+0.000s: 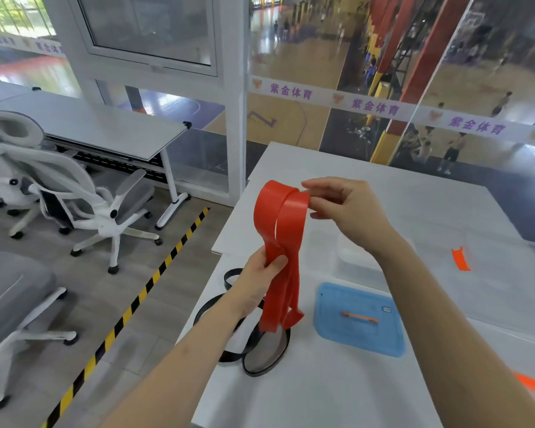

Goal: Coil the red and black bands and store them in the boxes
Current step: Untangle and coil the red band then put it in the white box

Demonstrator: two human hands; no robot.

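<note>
We hold the red band up above the white table, folded into 2 or 3 loose loops. Our left hand grips the gathered strands at the middle, fingers closed around them, while our right hand pinches the top of a loop between thumb and fingertips. The black band lies uncoiled on the table below, near the left edge. The blue lid rests to the right, with a clear box just beyond it. We judge the coiling barely begun: nothing is stored yet, and both bands remain to be put away.
</note>
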